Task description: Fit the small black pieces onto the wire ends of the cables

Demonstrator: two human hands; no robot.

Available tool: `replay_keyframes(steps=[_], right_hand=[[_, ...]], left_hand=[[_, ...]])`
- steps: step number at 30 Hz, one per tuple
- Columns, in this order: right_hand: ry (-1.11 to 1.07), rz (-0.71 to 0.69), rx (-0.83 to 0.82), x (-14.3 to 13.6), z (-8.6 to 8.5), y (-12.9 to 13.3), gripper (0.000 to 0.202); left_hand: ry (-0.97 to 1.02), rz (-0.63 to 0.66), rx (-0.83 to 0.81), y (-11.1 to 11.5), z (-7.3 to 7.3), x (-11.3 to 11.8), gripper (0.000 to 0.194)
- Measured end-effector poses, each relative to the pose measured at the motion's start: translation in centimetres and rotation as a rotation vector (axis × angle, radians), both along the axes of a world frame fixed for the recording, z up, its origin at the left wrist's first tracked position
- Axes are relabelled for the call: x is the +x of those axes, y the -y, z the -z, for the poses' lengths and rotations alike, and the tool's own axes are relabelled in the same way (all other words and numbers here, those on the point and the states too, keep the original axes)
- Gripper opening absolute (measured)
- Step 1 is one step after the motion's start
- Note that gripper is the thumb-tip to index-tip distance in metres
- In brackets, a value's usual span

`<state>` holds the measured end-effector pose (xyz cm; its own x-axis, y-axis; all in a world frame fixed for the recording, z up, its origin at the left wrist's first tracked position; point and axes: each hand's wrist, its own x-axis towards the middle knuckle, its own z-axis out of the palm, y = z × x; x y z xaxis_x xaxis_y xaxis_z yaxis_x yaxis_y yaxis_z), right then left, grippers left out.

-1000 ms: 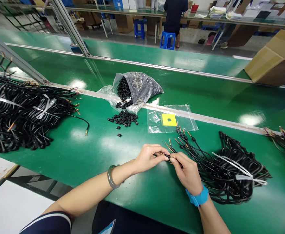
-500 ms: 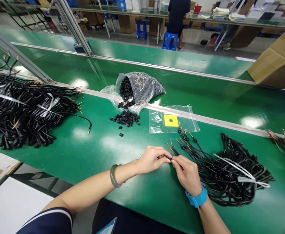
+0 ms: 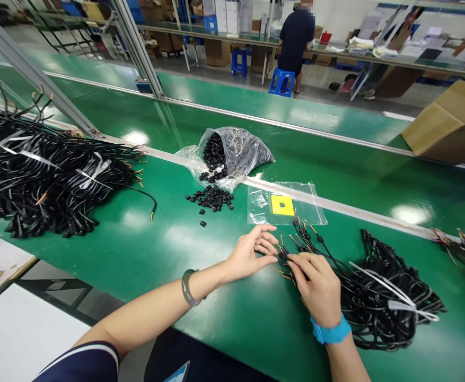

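My left hand point(image 3: 253, 251) is open, its fingers apart and nothing held, just left of the cable ends. My right hand point(image 3: 315, 281) is closed on a black cable near its end, where a small black part point(image 3: 282, 255) shows at the fingertips. Beside it lies a bundle of black cables point(image 3: 391, 302) tied with a white tie, several wire ends fanning toward my hands. A loose pile of small black parts point(image 3: 212, 198) lies in front of an open clear bag point(image 3: 242, 151) holding more of them. A yellow square point(image 3: 282, 205) is in a flat clear bag.
At the left is a large heap of black cables point(image 3: 49, 170). A metal post point(image 3: 137, 48) rises behind it. A cardboard box point(image 3: 447, 124) stands at the right back. Beyond the green table point(image 3: 168, 297), a person point(image 3: 297, 40) sits on a blue stool point(image 3: 282, 82).
My left hand has let go of the cable and its fingers have spread. My right hand still holds on and has moved slightly right and down. The view has shifted a little.
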<state>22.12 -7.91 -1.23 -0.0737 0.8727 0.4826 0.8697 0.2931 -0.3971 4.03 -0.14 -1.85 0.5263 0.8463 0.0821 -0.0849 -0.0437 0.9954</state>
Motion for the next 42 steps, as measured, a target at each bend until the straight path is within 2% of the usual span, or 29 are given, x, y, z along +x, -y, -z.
replay_keyframes(steps=[3,5,8,12,15,18,21,24,27,30,36,39,42], right_hand=[[-0.035,0.207,0.060,0.5,0.3,-0.4,0.017],[-0.078,0.287,0.048,0.9,0.6,-0.7,0.021],[-0.077,0.247,-0.015,1.3,0.9,-0.9,0.022],[0.140,0.170,-0.071,1.4,1.1,-0.7,0.025],[0.227,0.102,-0.088,1.4,1.2,-0.7,0.030],[0.238,0.045,-0.089,1.5,1.6,-0.8,0.034],[0.226,0.025,-0.097,1.7,2.2,-0.8,0.036],[0.154,0.017,-0.153,1.8,2.6,-0.6,0.033],[0.035,0.063,-0.216,1.8,2.5,-0.3,0.028],[-0.043,0.092,-0.222,1.6,2.2,-0.1,0.026],[-0.060,0.081,-0.200,1.1,1.5,-0.1,0.024],[-0.047,0.079,-0.186,0.9,1.3,-0.3,0.022],[-0.030,0.074,-0.168,0.7,1.2,-0.3,0.020]], left_hand=[[-0.038,-0.111,-0.006,-0.4,-0.1,-0.3,0.058],[-0.038,-0.155,-0.006,-0.7,-0.2,-0.6,0.053],[-0.024,-0.186,0.003,-1.1,-0.2,-0.8,0.049],[-0.018,-0.230,0.004,-1.6,-0.2,-1.1,0.046],[-0.095,-0.251,0.039,-2.2,0.0,-1.4,0.041],[-0.286,-0.247,0.142,-3.0,-0.1,-1.9,0.031],[-0.558,-0.241,0.343,-4.2,-0.8,-3.2,0.023],[-0.890,-0.360,0.525,-5.5,-2.0,-5.2,0.016],[-1.210,-0.482,0.535,-6.7,-3.0,-7.5,0.013],[-1.360,-0.466,0.475,-7.5,-3.3,-8.8,0.014],[-1.390,-0.478,0.485,-7.1,-3.5,-8.8,0.018],[-1.168,-0.476,0.559,-6.8,-3.9,-7.6,0.018],[-0.840,-0.292,0.610,-7.2,-4.1,-5.0,0.018]])
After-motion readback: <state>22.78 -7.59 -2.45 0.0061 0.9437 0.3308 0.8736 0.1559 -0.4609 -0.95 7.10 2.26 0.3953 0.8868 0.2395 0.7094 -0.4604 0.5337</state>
